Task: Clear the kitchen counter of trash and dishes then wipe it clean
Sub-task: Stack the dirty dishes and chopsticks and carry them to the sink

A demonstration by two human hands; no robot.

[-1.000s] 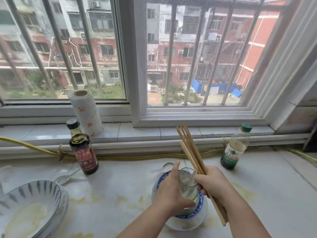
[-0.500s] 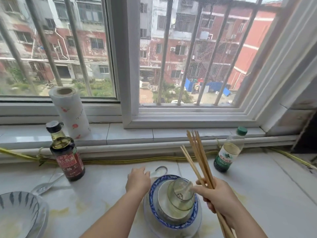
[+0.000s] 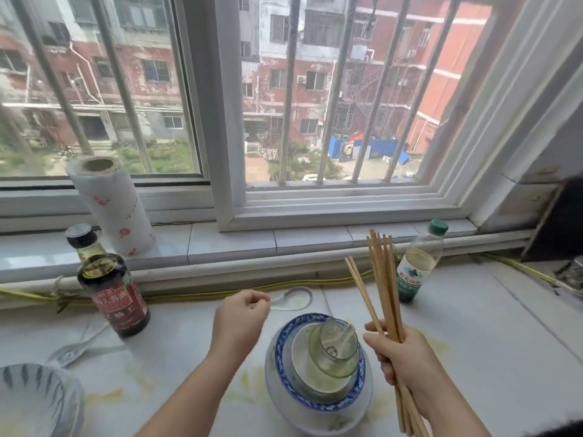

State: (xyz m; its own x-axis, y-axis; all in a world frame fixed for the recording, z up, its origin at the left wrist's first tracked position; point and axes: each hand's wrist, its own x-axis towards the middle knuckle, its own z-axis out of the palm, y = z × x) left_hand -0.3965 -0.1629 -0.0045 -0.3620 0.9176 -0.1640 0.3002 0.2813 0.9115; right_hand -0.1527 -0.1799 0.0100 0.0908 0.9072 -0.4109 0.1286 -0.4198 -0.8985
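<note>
As the fingers [image 3: 377, 342] of the right hand [image 3: 403, 361] curl tight round a bundle of wooden chopsticks [image 3: 383, 279], I read that grip as firm. The sticks fan upward out of the fist and their lower ends run down past the wrist, just right of the blue-rimmed bowl [image 3: 282, 354].

Left of that bowl and a little behind it, the left hand [image 3: 239, 316] hovers with its fingers [image 3: 257, 299] curled in. Their tips meet the handle end of a white ceramic spoon [image 3: 295, 299], and I cannot tell whether they pinch it or only sit beside it. The spoon lies on the tabletop [image 3: 164, 367] directly behind the bowl.

The blue-rimmed bowl sits in a larger white bowl [image 3: 318, 421] and carries a smaller white bowl [image 3: 301, 357] with a drinking glass [image 3: 339, 351] lying tilted inside.

Well to the left of the bowl stands a dark soy sauce bottle [image 3: 113, 298], with a clear plastic spoon [image 3: 75, 346] in front of it and a striped bowl [image 3: 34, 395] farther left still. Behind and right of the bowl stands a green-capped bottle [image 3: 416, 263]. Yellow stains mark the tabletop around the bowl. A paper towel roll [image 3: 110, 206] stands on the window sill [image 3: 233, 244], behind and left of the bowl.
</note>
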